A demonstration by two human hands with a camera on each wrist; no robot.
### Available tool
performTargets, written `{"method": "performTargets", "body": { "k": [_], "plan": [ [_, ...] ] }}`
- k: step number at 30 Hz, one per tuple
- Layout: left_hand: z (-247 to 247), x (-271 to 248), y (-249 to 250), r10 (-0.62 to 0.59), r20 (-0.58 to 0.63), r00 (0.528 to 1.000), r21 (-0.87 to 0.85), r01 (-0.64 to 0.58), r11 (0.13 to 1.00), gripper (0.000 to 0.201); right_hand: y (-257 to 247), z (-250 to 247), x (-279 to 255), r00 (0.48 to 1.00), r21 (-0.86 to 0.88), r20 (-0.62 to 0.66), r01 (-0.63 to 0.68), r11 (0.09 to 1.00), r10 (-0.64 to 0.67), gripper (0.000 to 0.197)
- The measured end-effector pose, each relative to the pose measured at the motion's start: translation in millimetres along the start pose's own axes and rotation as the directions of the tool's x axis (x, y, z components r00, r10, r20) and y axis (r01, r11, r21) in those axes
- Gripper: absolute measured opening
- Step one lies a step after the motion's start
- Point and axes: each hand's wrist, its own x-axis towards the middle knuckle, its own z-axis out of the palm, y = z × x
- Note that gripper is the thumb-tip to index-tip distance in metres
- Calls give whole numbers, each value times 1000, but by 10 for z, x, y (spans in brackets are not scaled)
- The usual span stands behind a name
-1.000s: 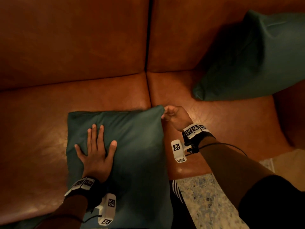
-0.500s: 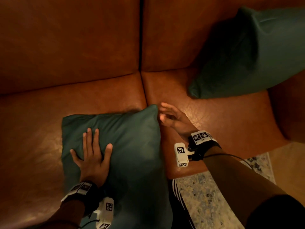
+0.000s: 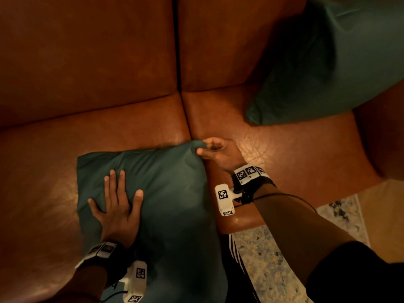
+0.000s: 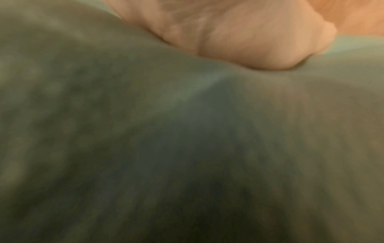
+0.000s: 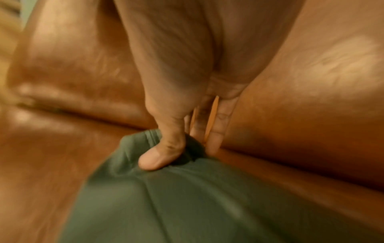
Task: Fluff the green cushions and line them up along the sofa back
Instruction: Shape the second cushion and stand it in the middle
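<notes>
My right hand [image 3: 218,154] has closed again on the far right corner of the near green cushion [image 3: 166,193]: half a second ago its fingers were spread open just beside that corner and holding nothing, and now the thumb [image 5: 164,154] presses the fabric down against the fingers behind it, so the corner is bunched into a small fold. A second ago I had the same corner pinched, so this is a let-go and a fresh grab.

My left hand [image 3: 119,206] has not changed its job. It lies flat on the left half of the cushion, fingers straight and a little apart, palm pressing into the cover without gripping anything. In the left wrist view the heel of that hand [image 4: 249,36] sinks into the blurred green fabric.

The cushion itself lies flat on the brown leather seat [image 3: 295,154], across the seam between the two seat pads, its near edge hanging past the front of the sofa toward me. Since the earlier frames it has hardly moved; only the pinched corner stands higher and more creased.

The second green cushion [image 3: 328,68] leans in the right corner against the sofa back [image 3: 87,51], well apart from the one I am working, and it sits as it did before
</notes>
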Motion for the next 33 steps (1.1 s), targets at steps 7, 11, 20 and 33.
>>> {"method": "performTargets", "body": {
  "k": [7, 11, 20, 33],
  "plan": [
    [20, 4, 41, -13, -1, 1000, 7, 13, 1000, 77, -85, -182, -11, 993, -86, 84, 95, 992, -88, 32],
    [4, -2, 36, -8, 2, 1000, 0, 8, 1000, 77, -77, -111, 39, 999, -79, 12, 37, 996, -36, 25],
    [16, -18, 48, -1, -1, 1000, 8, 1, 1000, 78, -286, -229, 48, 975, -178, 203, 127, 976, -90, 36],
    [61, -43, 188, -1, -30, 1000, 74, 4, 997, 78, -410, -11, -109, 959, -329, -196, 131, 935, -203, 25]
  ]
}}
